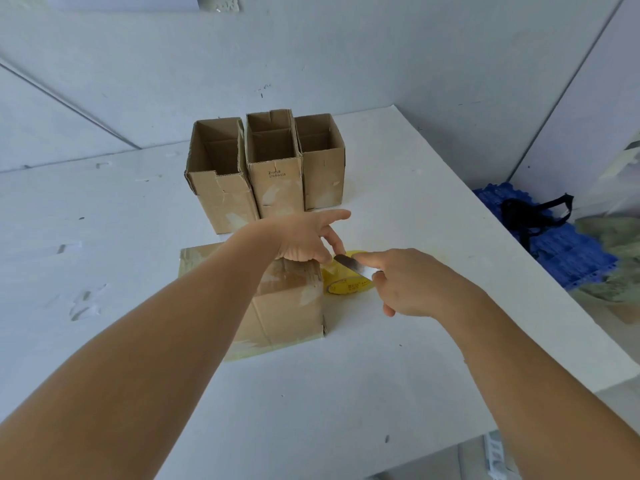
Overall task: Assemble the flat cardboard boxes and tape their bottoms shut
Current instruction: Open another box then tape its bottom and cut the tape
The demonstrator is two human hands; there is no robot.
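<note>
A brown cardboard box point(287, 306) stands upside down near the middle of the white table point(381, 375), its taped bottom facing up. My left hand point(308, 237) rests on the box's far right corner and pinches the tape strip there. A yellow tape roll point(349, 278) lies just right of the box. My right hand point(412, 282) grips a small metal knife point(353, 265), whose blade points left at the tape between roll and box. Three assembled boxes point(273, 168) stand upright in a row behind, open tops up.
A flat cardboard piece point(197, 265) lies under and left of the upturned box. Off the table's right edge sit a blue plastic crate point(554, 244) with a black strap and some green cloth point(616, 251). White walls close the back.
</note>
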